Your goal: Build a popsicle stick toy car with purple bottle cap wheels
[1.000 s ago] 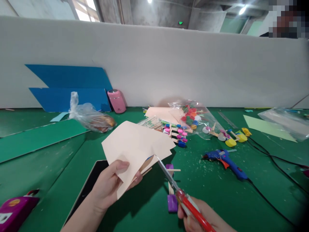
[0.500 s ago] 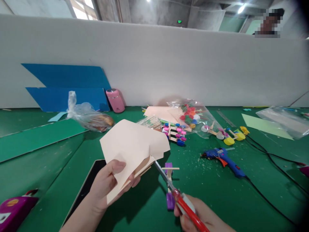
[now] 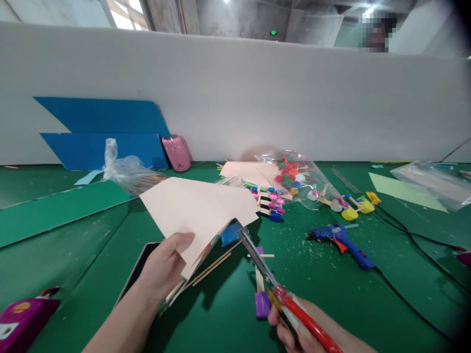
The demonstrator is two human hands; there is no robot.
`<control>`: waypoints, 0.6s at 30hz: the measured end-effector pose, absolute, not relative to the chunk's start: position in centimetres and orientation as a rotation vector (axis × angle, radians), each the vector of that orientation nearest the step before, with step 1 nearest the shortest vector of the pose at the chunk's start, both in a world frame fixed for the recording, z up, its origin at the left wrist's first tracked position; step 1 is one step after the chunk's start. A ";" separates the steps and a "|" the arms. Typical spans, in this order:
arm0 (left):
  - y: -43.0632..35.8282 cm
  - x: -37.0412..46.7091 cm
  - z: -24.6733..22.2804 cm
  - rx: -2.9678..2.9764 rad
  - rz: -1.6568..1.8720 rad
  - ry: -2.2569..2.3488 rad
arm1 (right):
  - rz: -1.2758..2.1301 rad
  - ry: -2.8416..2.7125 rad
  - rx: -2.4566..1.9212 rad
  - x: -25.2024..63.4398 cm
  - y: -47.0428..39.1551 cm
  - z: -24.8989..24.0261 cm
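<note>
My left hand (image 3: 167, 267) pinches a sheet of cream paper (image 3: 198, 201) between thumb and fingers, holding it above the table. My right hand (image 3: 301, 326) is wrapped around red-handled scissors (image 3: 275, 285). Their blade tips reach the paper's lower right edge. Beneath that edge show thin wooden sticks (image 3: 213, 268) and a blue piece (image 3: 230, 234), partly hidden by the sheet. Under the scissors lies a small stick assembly with purple ends (image 3: 262, 305). A dark flat panel (image 3: 142, 264) is partly covered by my left arm.
A blue glue gun (image 3: 342, 242) with its cord lies at the right. Behind the paper are colourful stick-and-cap pieces (image 3: 270, 206) and a clear bag of coloured parts (image 3: 294, 176). A pink bottle (image 3: 176, 153) stands by the white partition (image 3: 235, 98). A purple box-like object (image 3: 27, 318) sits lower left.
The paper has swung flatter and its lower folded part no longer shows, uncovering the sticks and blue piece. The scissors have shifted slightly, with their tips higher. A person behind the partition moved left.
</note>
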State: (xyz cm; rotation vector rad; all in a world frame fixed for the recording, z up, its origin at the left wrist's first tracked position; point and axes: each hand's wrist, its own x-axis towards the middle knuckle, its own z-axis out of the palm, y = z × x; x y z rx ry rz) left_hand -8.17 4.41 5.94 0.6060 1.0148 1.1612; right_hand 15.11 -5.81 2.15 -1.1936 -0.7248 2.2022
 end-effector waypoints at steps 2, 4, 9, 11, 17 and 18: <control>5.5 -8.0 6.6 0.710 1.294 1.013 | 2.148 -0.713 -1.267 15.7 -6.1 2.8; 6.9 -7.6 7.8 0.769 1.399 0.990 | 2.092 -0.714 -1.315 16.3 -6.4 3.2; 10.3 -6.6 12.4 0.966 1.680 0.891 | 2.061 -0.543 -1.351 17.1 -6.9 1.9; 11.2 -6.5 13.5 1.093 1.878 0.882 | 2.050 -0.517 -1.341 17.3 -7.1 1.4; 12.8 -7.5 11.3 1.200 1.802 1.056 | 2.010 -0.453 -1.290 18.5 -8.3 2.5; 13.3 -7.6 10.7 1.204 1.738 1.087 | 2.005 -0.456 -1.273 18.7 -8.5 2.8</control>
